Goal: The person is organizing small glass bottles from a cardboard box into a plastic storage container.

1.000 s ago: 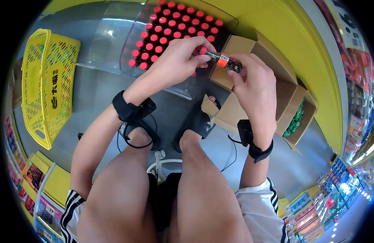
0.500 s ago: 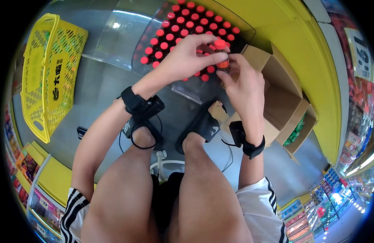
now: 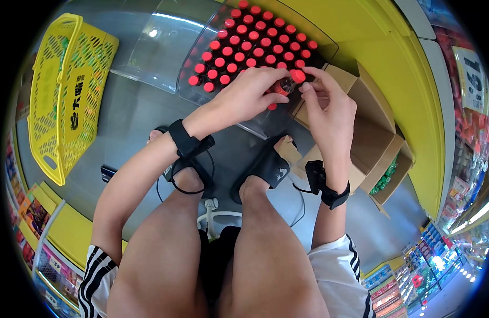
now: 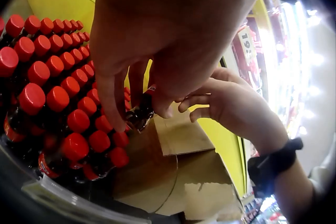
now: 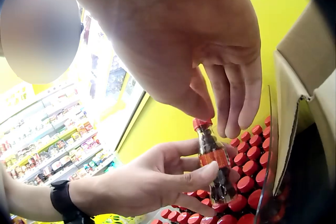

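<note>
My left hand grips a small red-capped cola bottle around its body, thumb across the red-orange label. The bottle has dark contents and tilts, its cap towards my right hand. There the right thumb and forefinger pinch the cap, while the other fingers hang loosely beside it. In the left wrist view, the left hand hides the cap and those two fingertips. Behind the hands, many matching bottles stand upright in rows inside a clear plastic bin.
An open cardboard box stands right of the bin, with green packets by its near flap. A yellow basket is on the left. The person's feet are below the hands, and a yellow shelf base curves along the right.
The bottle has turned from lying sideways, through upright, to a tilt with its cap rightwards. The left hand has shifted from cap to body, the right from base to cap.
</note>
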`<move>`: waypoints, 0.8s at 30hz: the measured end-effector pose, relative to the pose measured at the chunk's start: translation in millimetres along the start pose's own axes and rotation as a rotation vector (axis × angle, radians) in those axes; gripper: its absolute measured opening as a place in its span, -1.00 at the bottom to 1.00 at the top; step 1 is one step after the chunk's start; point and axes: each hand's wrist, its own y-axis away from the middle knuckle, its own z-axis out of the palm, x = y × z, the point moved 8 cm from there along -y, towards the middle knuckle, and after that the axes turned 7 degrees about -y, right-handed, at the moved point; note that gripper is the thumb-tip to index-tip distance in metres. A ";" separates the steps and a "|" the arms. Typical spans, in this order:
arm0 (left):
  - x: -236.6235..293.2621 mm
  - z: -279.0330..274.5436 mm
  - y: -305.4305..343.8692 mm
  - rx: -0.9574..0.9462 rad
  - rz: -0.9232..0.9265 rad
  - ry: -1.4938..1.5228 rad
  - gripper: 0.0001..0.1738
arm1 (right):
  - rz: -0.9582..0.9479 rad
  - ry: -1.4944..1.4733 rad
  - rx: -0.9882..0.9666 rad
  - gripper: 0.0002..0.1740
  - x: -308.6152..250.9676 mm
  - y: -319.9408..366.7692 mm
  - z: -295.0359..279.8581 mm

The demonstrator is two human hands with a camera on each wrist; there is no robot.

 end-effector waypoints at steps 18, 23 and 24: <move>25.3 -12.7 3.7 -0.058 0.387 -0.491 -0.62 | -0.127 0.081 -0.058 -0.75 -16.2 15.4 2.9; 24.5 -6.4 21.7 -0.101 0.402 -0.542 -0.61 | -0.141 0.085 -0.103 -0.74 -17.3 20.5 11.7; 23.6 -5.1 27.9 -0.085 0.372 -0.546 -0.61 | -0.131 0.076 -0.122 -0.74 -16.1 22.0 14.3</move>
